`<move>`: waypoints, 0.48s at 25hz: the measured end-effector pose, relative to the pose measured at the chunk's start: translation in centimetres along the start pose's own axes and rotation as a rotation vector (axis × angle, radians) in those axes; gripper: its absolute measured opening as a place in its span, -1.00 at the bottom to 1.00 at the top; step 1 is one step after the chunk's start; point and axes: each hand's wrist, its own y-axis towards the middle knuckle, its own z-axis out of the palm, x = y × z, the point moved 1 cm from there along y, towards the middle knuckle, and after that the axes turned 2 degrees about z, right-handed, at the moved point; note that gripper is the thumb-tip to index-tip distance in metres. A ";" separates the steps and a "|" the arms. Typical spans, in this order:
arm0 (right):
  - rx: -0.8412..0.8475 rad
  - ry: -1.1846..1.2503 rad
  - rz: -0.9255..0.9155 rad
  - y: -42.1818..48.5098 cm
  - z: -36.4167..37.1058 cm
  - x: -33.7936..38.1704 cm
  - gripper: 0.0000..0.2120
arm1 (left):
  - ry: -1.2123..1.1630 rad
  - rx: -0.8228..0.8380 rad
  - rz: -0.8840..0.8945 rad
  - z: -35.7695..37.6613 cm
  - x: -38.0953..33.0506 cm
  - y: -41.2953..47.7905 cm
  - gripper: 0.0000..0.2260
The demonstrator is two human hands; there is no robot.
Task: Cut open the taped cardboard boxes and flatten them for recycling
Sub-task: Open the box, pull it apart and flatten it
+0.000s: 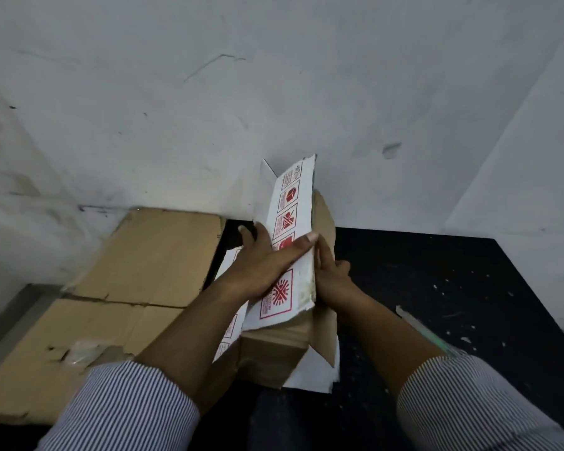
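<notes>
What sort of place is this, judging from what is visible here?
Probably a storeroom or back-room work corner, though I cannot be sure: a black table against a scuffed white wall, taped brown cardboard, and a white box with red handling symbols.

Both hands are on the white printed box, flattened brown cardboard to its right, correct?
No. The head view shows the flattened brown cardboard to the left of the white printed box, not its right. Left hand and right hand are both on that box.
</notes>
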 end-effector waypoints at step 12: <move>-0.062 0.783 -0.044 -1.4 -6.6 -0.5 -0.67 | -0.508 -0.201 0.084 -0.7 -0.8 1.3 -0.48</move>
